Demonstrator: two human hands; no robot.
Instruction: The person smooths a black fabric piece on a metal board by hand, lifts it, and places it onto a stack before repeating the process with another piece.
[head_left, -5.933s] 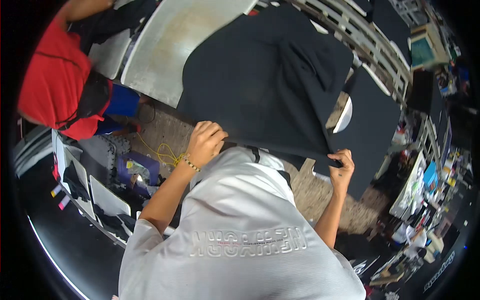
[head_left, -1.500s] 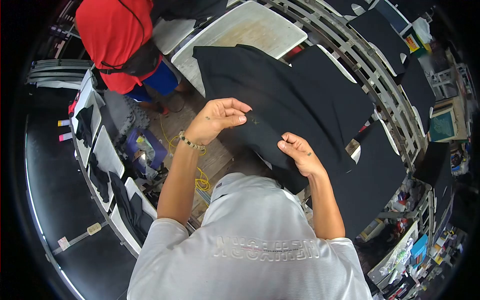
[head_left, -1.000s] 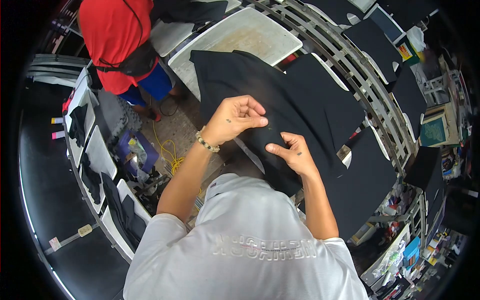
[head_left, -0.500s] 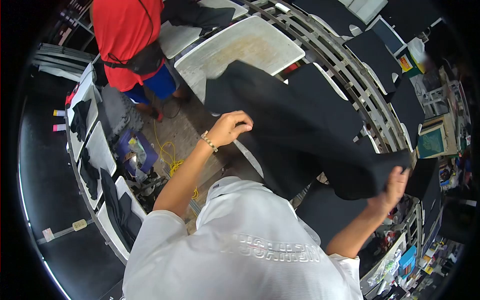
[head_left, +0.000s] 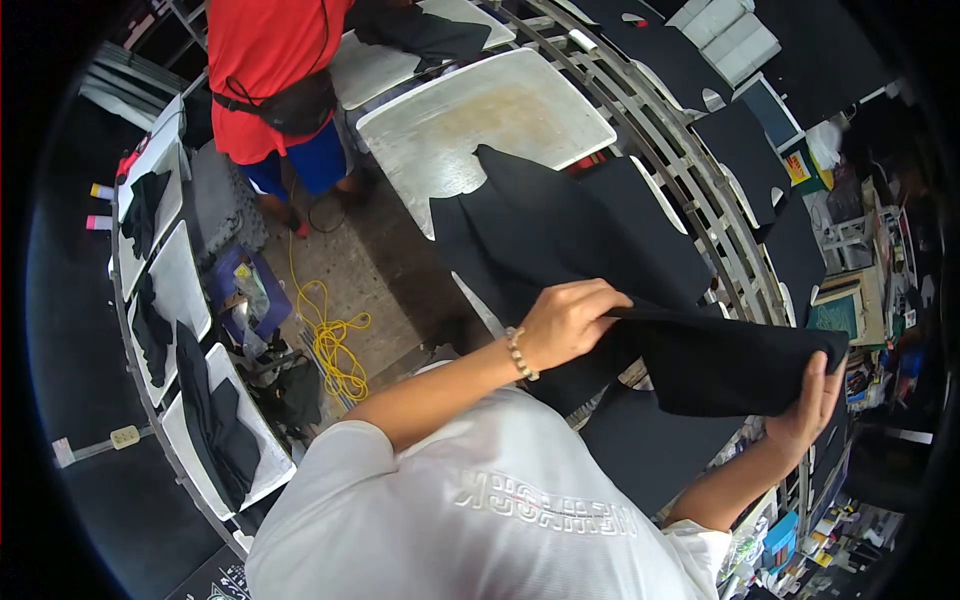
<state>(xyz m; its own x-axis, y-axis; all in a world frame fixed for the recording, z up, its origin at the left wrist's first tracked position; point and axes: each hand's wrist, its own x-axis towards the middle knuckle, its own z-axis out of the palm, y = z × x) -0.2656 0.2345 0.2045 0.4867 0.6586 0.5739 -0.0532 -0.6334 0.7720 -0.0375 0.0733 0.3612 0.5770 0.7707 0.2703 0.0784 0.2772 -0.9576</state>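
Note:
A black cloth (head_left: 735, 365) is stretched between my two hands above the boards on the right. My left hand (head_left: 572, 325), with a beaded bracelet at the wrist, pinches the cloth's upper edge between thumb and fingers. At the cloth's far right end my right hand (head_left: 808, 400) grips a corner, thumb and fingers around it. Below and behind hangs or lies more black fabric (head_left: 560, 225), reaching over the near corner of a white board (head_left: 500, 110). Where this fabric joins the held part is hidden by my left hand.
A person in a red shirt (head_left: 265, 80) stands at the upper left. A curved metal rail (head_left: 690, 150) runs behind the boards. Yellow cord (head_left: 335, 345) lies on the floor beside a purple bin (head_left: 250, 295). Black garments (head_left: 215, 420) rest on boards at left.
My left hand has moved right and down and now pinches the cloth's edge. My right hand has shifted slightly right and down, still holding its end. The blurred fabric has settled over the boards.

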